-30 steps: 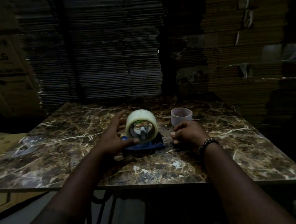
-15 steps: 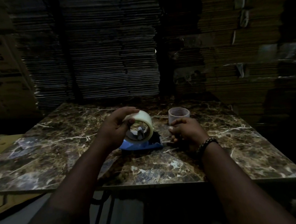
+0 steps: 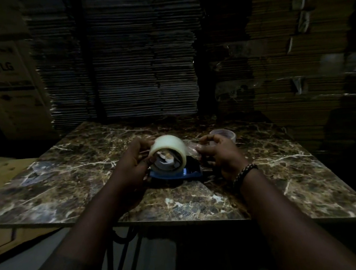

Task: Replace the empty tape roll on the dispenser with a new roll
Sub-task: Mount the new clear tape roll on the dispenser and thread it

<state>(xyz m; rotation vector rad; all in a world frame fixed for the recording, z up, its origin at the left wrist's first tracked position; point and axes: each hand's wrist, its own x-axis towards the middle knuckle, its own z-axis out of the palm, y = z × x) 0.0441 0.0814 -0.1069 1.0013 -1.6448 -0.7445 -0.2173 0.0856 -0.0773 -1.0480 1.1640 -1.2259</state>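
Dispenser base largely hidden under new roll

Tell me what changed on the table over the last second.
The left hand went from resting open beside the new tape roll to gripping its left side. The right hand lifted off the table and now pinches what looks like the clear tape end beside the roll. The blue dispenser and the empty core stayed put.
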